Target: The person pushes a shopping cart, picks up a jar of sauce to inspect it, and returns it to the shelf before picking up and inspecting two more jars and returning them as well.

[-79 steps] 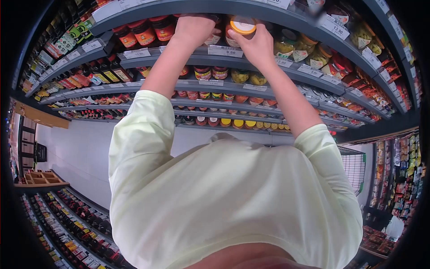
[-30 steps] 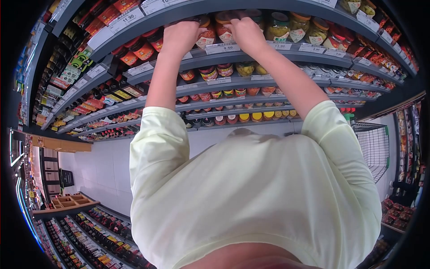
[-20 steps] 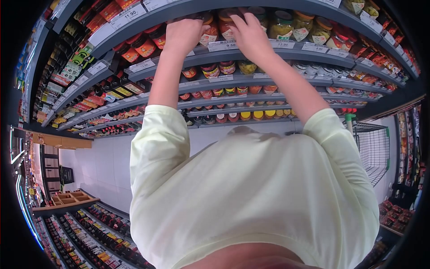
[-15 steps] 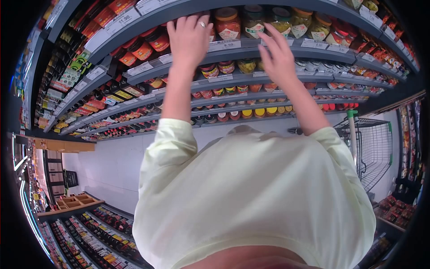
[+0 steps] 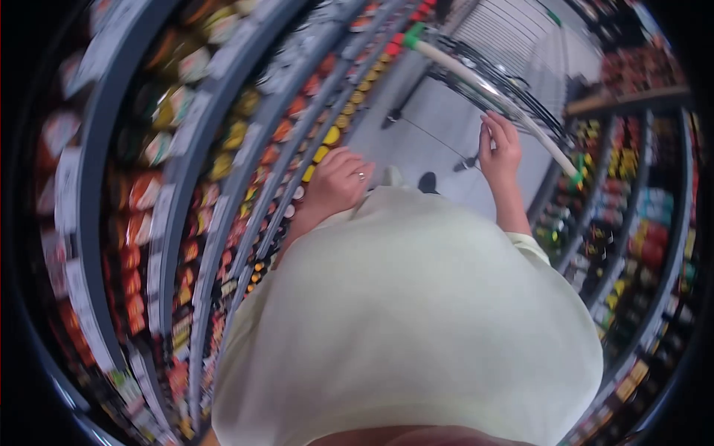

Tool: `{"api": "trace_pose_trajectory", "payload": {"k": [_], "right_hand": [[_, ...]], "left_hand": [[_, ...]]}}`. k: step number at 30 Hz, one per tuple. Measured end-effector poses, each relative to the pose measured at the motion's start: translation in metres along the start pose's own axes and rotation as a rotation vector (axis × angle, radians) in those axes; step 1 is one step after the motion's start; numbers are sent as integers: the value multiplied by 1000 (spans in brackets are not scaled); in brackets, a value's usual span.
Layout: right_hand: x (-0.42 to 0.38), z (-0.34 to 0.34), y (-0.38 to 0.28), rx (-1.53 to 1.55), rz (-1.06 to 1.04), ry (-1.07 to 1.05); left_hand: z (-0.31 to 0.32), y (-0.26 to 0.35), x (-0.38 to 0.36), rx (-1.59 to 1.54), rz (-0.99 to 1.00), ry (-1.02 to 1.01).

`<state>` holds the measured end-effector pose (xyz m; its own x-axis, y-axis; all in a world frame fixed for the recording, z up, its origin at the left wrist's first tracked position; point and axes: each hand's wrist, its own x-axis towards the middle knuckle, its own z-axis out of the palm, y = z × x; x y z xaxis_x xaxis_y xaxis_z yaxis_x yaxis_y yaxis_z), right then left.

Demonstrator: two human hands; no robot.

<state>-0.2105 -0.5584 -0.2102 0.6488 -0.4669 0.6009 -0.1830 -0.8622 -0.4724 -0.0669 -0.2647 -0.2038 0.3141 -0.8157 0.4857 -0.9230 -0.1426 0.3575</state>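
My left hand (image 5: 338, 182), a ring on one finger, is in front of my chest beside the jar shelves, its fingers loosely curled together; nothing shows in it. My right hand (image 5: 498, 149) is raised just short of the shopping cart's handle (image 5: 480, 85), its fingers bent and a gap between thumb and fingers. It holds nothing, and I see no contact with the handle. The pale handle bar has green end caps and slants across the view. Behind it is the wire basket of the cart (image 5: 513, 30).
Shelves of jars (image 5: 171, 108) with price-tag strips rise on the left, blurred by motion. More stocked shelves (image 5: 613, 230) stand on the right. Between them runs the pale floor (image 5: 428, 126), with cart wheels and the tip of a dark shoe (image 5: 428, 182) on it.
My view has turned right from the jar shelf toward the cart. Both hands have left the jars and come down; the left fingers have curled, and the right hand is now near the cart handle.
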Motion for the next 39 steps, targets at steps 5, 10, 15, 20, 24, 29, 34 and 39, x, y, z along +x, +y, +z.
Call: {"api": "trace_pose_trajectory", "payload": {"k": [5, 10, 15, 20, 24, 29, 34, 39], "right_hand": [[-31, -55, 32, -248, 112, 75], [-26, -102, 69, -398, 134, 139], [-25, -138, 118, -428, 235, -221], [-11, -126, 145, -439, 348, -404], [-13, -110, 169, -671, 323, -378], [-13, -109, 167, -658, 246, -303], [-15, -108, 172, -659, 225, -259], [-15, -107, 177, -653, 210, -268]], "left_hand": [[28, 0, 55, -66, 106, -133], [53, 2, 134, -83, 119, -81], [88, -6, 211, 56, 136, -114], [148, -26, 240, 120, 61, -316], [182, -32, 236, 309, -21, -166], [178, -23, 235, 281, -81, -152], [183, -16, 232, 286, -100, -31], [181, -12, 236, 303, -136, -54]]}}
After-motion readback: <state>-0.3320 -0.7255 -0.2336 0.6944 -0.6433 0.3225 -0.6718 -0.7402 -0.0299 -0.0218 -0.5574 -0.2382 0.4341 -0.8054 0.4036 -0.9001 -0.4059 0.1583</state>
